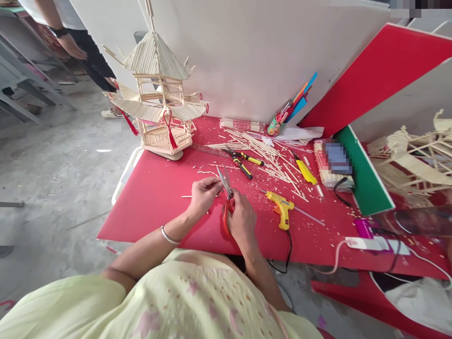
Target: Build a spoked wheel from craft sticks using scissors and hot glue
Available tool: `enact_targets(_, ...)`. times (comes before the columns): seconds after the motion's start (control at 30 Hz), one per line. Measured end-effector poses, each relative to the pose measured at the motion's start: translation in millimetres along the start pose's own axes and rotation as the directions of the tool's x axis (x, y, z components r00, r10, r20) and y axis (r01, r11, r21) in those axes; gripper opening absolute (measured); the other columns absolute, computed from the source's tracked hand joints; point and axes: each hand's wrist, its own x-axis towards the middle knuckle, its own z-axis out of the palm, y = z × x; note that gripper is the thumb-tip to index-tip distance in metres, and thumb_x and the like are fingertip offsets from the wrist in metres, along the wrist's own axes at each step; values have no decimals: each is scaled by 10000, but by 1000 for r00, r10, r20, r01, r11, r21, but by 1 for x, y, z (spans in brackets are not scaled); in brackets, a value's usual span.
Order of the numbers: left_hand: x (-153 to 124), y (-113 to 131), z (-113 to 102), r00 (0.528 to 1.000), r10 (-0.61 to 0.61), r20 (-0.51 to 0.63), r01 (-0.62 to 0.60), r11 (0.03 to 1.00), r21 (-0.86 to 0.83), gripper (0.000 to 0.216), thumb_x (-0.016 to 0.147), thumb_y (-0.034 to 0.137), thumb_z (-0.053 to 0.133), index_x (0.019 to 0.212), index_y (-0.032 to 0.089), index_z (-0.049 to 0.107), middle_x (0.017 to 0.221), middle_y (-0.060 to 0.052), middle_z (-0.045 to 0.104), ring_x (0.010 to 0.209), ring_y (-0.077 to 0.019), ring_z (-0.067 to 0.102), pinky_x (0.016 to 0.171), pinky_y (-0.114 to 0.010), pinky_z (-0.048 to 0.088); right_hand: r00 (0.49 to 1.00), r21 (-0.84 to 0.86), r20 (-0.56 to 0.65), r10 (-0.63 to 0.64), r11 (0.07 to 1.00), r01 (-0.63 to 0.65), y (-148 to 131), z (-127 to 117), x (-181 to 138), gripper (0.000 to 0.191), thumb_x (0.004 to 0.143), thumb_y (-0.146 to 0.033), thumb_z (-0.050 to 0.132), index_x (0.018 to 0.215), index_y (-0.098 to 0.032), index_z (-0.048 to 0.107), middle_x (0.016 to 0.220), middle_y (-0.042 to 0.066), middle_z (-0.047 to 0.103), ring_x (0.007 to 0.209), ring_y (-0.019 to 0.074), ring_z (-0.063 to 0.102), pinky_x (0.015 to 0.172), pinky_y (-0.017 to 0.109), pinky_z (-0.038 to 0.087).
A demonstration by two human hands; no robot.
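Observation:
My right hand (243, 217) is wrapped round the red handles of a pair of scissors (226, 183). Their blades point away from me and stand apart. Beside the blades, my left hand (205, 192) is closed in a pinch; what its fingertips hold is too small to make out. A loose wooden stick lies partly under that hand. Farther back on the red table (151, 202) are yellow-and-black pliers (243, 165). To the right of my hands lies a yellow hot glue gun (281, 207) with a glue stick in its rear.
A pagoda model of sticks (164, 108) with red tassels stands at the back left. Loose sticks (263, 153), a yellow-handled cutter (305, 170) and a pen cup (275, 126) lie beyond. A green board (367, 174) and power strip (367, 243) are right. Another person stands far left.

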Motion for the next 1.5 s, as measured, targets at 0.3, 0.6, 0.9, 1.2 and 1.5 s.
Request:
enact_targets(0.3, 3, -1, -12, 995, 100, 1, -99, 983, 154, 115, 761, 276, 784, 777, 164, 803, 684, -27, 719, 593, -108, 599, 559, -209, 473, 998, -19, 51, -33, 999, 34, -4, 1, 1, 402, 969, -241, 482, 1358, -192, 572, 1081, 93, 725, 982, 216, 668, 782, 284, 434)
enact_targets(0.6, 4, 2, -6, 1000, 27, 10, -27, 998, 55, 263, 738, 402, 826, 826, 155, 805, 732, -44, 737, 587, -116, 610, 565, -230, 512, 999, 35, 37, 17, 999, -18, -2, 5, 1, 393, 949, -266, 510, 1330, -216, 599, 945, 49, 746, 829, 197, 679, 685, 269, 408)
enact_targets(0.9, 4, 14, -18, 999, 43, 33, -46, 995, 92, 213, 746, 366, 794, 782, 156, 793, 678, -36, 717, 574, -121, 617, 543, -223, 495, 998, -54, 42, -41, 998, 43, -9, 5, 4, 454, 955, -246, 538, 1406, -192, 540, 1095, 86, 701, 1005, 237, 644, 785, 307, 434)
enact_targets(1.2, 2, 26, -25, 998, 52, 22, -53, 997, 56, 227, 756, 376, 777, 816, 158, 789, 717, -44, 735, 608, -140, 656, 578, -239, 532, 997, -11, 9, -83, 996, 83, -21, 7, 7, 489, 929, -213, 554, 1414, -168, 527, 1105, 109, 686, 1048, 255, 613, 845, 333, 454)
enact_targets(1.5, -2, 20, -23, 998, 54, 18, -55, 996, 74, 241, 763, 386, 800, 840, 157, 801, 702, -43, 733, 586, -134, 642, 542, -224, 502, 998, 36, 9, -58, 998, 58, -22, 3, 3, 434, 946, -209, 531, 1379, -183, 536, 1134, 102, 689, 1058, 240, 621, 869, 323, 455)
